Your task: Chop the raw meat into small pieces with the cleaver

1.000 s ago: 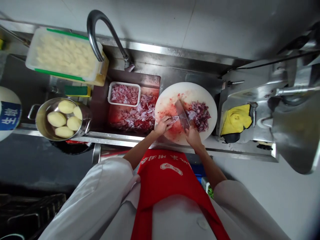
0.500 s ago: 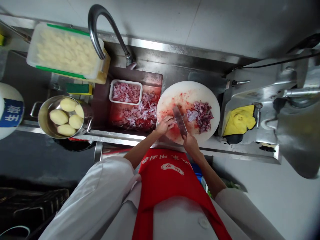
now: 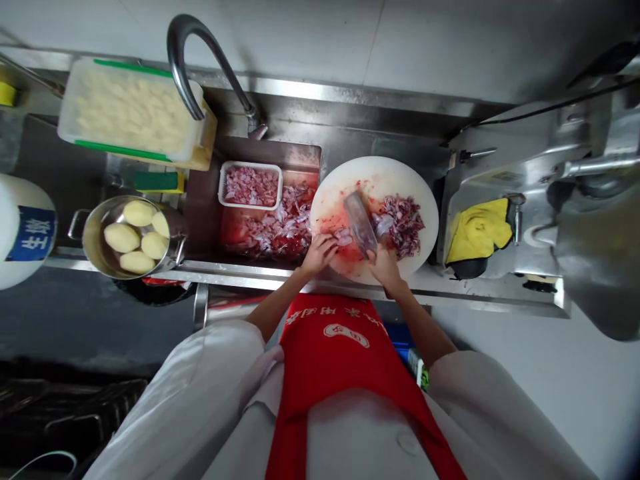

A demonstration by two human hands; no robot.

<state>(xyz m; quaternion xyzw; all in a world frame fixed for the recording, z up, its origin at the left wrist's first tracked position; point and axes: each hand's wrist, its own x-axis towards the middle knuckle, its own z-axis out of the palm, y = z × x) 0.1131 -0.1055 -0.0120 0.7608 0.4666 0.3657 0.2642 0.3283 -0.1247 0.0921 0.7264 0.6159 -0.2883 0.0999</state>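
Where my right hand (image 3: 385, 268) grips the cleaver (image 3: 360, 223), slanting down-right at frame centre, the pale meat piece (image 3: 344, 237) lies roughly crosswise between blade and nearer left hand (image 3: 319, 254), whose curled fingers may touch or pinch it; I cannot tell.

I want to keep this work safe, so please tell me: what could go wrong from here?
The left hand has its fingers close to the broad grey metal blade held in the right hand; a slip might cut them.

The round white cutting board looks wet with red juice, so the pale pink meat piece could slide under the blade.

The board's edge is beside the steel sink, so scraps might fall in.
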